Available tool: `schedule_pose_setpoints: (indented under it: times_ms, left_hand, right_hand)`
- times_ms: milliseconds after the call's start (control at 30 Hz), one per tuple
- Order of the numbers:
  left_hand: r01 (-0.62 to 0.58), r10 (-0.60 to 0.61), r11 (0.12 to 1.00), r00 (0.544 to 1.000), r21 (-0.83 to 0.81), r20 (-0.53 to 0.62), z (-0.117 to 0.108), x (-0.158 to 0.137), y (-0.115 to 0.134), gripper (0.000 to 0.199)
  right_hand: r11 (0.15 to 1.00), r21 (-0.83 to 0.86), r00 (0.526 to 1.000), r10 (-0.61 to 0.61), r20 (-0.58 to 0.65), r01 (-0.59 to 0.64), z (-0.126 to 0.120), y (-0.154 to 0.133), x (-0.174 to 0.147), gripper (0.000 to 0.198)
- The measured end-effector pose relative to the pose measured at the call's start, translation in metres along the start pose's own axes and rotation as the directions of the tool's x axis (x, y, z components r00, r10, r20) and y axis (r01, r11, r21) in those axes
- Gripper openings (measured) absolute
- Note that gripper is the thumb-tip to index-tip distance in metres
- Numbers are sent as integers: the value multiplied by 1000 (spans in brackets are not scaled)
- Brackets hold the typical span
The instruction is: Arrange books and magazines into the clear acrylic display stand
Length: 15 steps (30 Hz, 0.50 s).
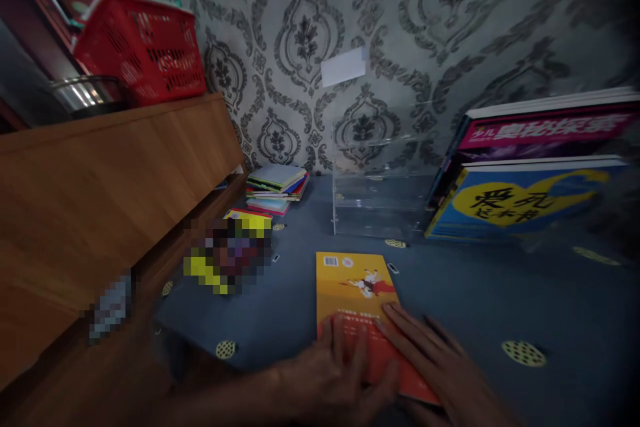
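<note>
An orange and red book (350, 287) lies on the cloth-covered table with a barcode at its far end and a small white and red figure printed on it. My left hand (345, 360) rests on the cover's lower part, its fingers bent, apart and slightly blurred. Flat across the book's right side, my right hand (435, 353) has its fingers stretched out over the edge. Its thumb is hard to make out near the book's bottom edge.
Behind the book stands a clear acrylic rack (375, 193), with upright books (525, 203) at its right. A stack of books (277, 180) and a blurred-out yellow-edged book (257, 223) lie left. A red basket (145, 47) and metal bowl (85, 95) sit on the wooden cabinet (125, 180).
</note>
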<state>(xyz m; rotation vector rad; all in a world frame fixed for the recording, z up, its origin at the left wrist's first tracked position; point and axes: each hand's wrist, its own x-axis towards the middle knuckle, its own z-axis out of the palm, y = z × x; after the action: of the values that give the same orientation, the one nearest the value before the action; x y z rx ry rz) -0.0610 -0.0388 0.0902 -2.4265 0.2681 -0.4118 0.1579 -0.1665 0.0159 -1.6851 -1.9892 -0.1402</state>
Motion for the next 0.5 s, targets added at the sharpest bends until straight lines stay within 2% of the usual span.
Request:
schedule_pose_setpoints:
  times_ms: [133, 300, 367, 500]
  left_hand:
    - [-19, 19, 999, 1000, 44, 0, 2, 0, -2, 47]
    - [13, -12, 999, 1000, 36, -22, 5, 1, -4, 49]
    - [58, -58, 998, 998, 0, -24, 3, 3, -7, 50]
    - [143, -134, 976, 989, -162, 66, -5, 10, -25, 51]
  right_hand:
    - [999, -34, 997, -44, -55, 43, 3, 9, -1, 80]
    - [998, -6, 995, -67, -79, 67, -3, 20, 7, 68]
    - [998, 19, 997, -55, -48, 56, -9, 24, 13, 62]
    - [996, 59, 996, -69, -50, 72, -23, 32, 29, 54]
